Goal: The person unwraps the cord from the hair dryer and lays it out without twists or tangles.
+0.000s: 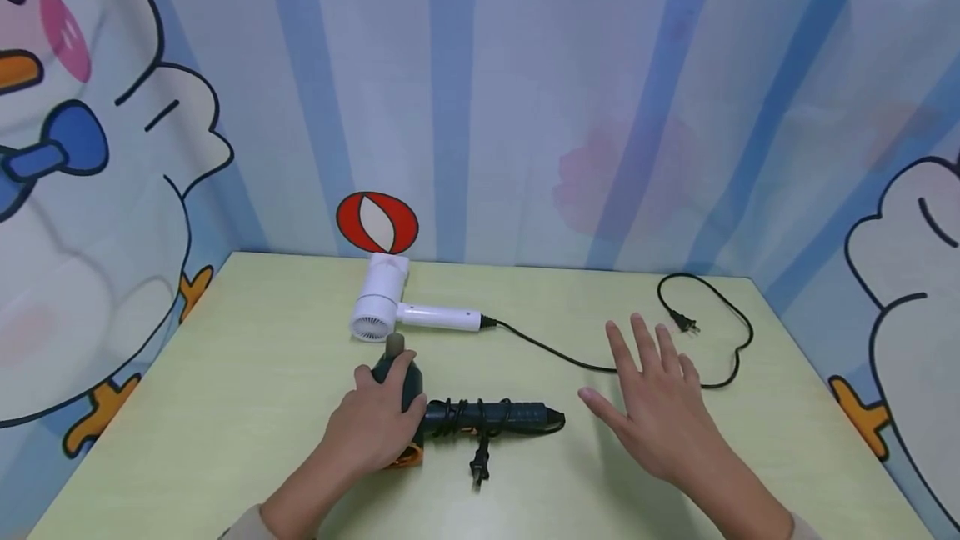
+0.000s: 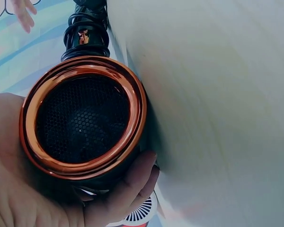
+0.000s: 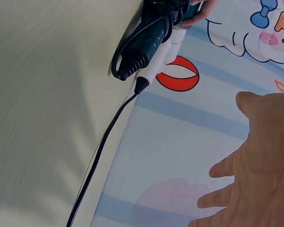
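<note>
My left hand (image 1: 373, 425) grips the barrel of a dark green hair dryer (image 1: 525, 416) close over the table. In the left wrist view, its copper-coloured rim (image 2: 137, 111) and black mesh intake face the camera, with fingers curled around the far side. The dryer's handle points right, its black cord wound around it, and the plug (image 1: 479, 465) hangs beside it. My right hand (image 1: 663, 419) is over the table to the right, fingers spread and holding nothing. Behind the dark dryer lies a white hair dryer (image 1: 378, 298), its handle also pointing right.
From the white dryer a black cord (image 1: 555, 350) runs right, passes behind my right hand and loops back to its plug (image 1: 683, 322). The pale table (image 1: 247, 373) meets a striped blue backdrop (image 1: 502, 107) with cartoon figures along its back and sides.
</note>
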Demonstrator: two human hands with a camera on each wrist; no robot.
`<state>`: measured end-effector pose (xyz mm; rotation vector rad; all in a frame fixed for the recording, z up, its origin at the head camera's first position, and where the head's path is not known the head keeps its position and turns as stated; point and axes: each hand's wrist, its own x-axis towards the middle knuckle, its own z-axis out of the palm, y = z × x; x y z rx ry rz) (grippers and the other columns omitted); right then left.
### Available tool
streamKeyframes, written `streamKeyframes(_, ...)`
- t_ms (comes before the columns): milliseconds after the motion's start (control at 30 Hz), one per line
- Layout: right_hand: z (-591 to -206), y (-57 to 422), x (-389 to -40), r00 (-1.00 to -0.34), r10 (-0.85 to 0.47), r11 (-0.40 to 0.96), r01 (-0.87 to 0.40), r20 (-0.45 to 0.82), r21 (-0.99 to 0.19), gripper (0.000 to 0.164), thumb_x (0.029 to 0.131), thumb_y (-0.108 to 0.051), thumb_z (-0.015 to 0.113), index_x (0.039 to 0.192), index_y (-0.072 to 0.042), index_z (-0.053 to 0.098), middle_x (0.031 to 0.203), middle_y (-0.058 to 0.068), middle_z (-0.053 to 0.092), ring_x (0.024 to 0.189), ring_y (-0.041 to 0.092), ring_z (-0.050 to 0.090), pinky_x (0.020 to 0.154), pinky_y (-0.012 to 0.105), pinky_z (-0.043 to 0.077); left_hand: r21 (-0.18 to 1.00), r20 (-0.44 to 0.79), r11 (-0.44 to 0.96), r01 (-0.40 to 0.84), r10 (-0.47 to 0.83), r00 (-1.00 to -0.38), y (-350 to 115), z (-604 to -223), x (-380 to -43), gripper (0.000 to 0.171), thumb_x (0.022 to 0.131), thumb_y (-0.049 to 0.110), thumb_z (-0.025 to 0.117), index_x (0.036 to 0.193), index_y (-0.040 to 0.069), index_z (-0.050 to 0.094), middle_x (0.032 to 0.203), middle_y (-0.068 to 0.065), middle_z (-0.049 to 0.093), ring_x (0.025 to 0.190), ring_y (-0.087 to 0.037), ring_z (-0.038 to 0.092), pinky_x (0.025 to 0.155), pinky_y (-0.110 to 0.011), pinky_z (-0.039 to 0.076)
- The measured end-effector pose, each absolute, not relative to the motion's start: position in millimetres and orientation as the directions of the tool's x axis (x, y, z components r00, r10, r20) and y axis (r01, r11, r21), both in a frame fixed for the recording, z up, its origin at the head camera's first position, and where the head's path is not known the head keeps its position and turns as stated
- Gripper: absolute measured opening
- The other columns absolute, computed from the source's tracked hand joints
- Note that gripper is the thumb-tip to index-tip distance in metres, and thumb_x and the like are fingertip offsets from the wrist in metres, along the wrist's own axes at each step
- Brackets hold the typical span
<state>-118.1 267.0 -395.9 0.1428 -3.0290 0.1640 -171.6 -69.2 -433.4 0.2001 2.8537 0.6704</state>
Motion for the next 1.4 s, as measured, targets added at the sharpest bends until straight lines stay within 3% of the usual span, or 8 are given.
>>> streamKeyframes(167,-400.5,255.4,-116.3,-0.992,-0.091,0.988,-0.101,0.09,-0.116,0.09,0.098,-0.073,0.037,0.163,-0.015,0.018,0.167,0.022,0.014,0.15,0.051,0.013,0.108,0.074,0.025,0.453,-0.18,0.888,0.073,0.172,-0.969,-67.7,-432.4,-171.7,0.061,0.102,0.039,0.055,0.157,0.023,0.033,0.134,-0.04,0.037,0.063,-0.033,0.053,0.051,-0.043,0.043)
streamKeyframes(467,-419.7,214.3,-112.4,-0.991,-0.132,0.978,-0.131,0.007,-0.164,0.088,0.096,-0.069,0.048,0.162,-0.014,0.025,0.166,0.02,0.021,0.15,0.048,0.022,0.108,0.069,0.031,0.456,-0.176,0.887,0.077,0.175,-0.969,-66.3,-432.4,-173.6,0.061,0.101,0.037,0.055,0.156,0.021,0.034,0.132,-0.039,0.038,0.059,-0.032,0.052,0.048,-0.041,0.042)
streamKeyframes(667,-422.0,187.4,-109.6,-0.987,-0.163,0.972,-0.161,0.006,-0.173,0.086,0.095,-0.07,0.048,0.153,-0.007,0.041,0.158,0.021,0.036,0.142,0.045,0.037,0.101,0.063,0.042,0.441,-0.172,0.895,0.073,0.164,-0.971,-66.5,-434.2,-175.1,0.062,0.099,0.038,0.055,0.156,0.022,0.035,0.131,-0.038,0.039,0.06,-0.032,0.053,0.049,-0.042,0.043)
streamKeyframes(867,-426.2,163.4,-104.0,-0.974,-0.225,0.964,-0.221,-0.01,-0.15,0.082,0.093,-0.075,0.046,0.131,-0.004,0.058,0.123,0.015,0.059,0.11,0.032,0.056,0.081,0.052,0.05,0.419,-0.158,0.905,0.076,0.156,-0.975,-64.2,-437.1,-177.0,0.063,0.098,0.04,0.055,0.155,0.022,0.036,0.129,-0.037,0.041,0.061,-0.032,0.054,0.05,-0.042,0.045)
streamKeyframes(1100,-432.8,141.3,-105.0,-0.949,-0.288,0.956,-0.275,-0.13,-0.106,0.078,0.093,-0.077,0.043,0.111,-0.005,0.065,0.084,0.005,0.059,0.077,0.022,0.059,0.059,0.04,0.05,0.383,-0.164,0.921,0.068,0.14,-0.976,-62.8,-438.2,-176.4,0.064,0.097,0.042,0.057,0.154,0.022,0.037,0.127,-0.036,0.042,0.063,-0.033,0.055,0.053,-0.044,0.047)
streamKeyframes(1267,-439.5,126.8,-110.7,-0.936,-0.321,0.946,-0.313,-0.14,-0.081,0.053,0.1,-0.058,0.052,0.078,-0.011,0.064,0.062,0.0,0.05,0.054,0.017,0.051,0.046,0.035,0.044,0.373,-0.158,0.925,0.069,0.137,-0.978,-61.9,-436.5,-175.9,0.064,0.097,0.042,0.057,0.154,0.023,0.037,0.126,-0.036,0.042,0.063,-0.033,0.055,0.052,-0.044,0.047)
streamKeyframes(1400,-444.2,118.4,-114.7,-0.922,-0.361,0.933,-0.356,-0.138,-0.057,0.048,0.102,-0.037,0.057,0.059,-0.015,0.058,0.053,-0.003,0.044,0.045,0.013,0.042,0.041,0.032,0.04,0.373,-0.151,0.925,0.069,0.134,-0.98,-61.7,-436.2,-175.8,0.064,0.096,0.042,0.056,0.154,0.023,0.037,0.125,-0.035,0.042,0.063,-0.033,0.055,0.052,-0.044,0.047)
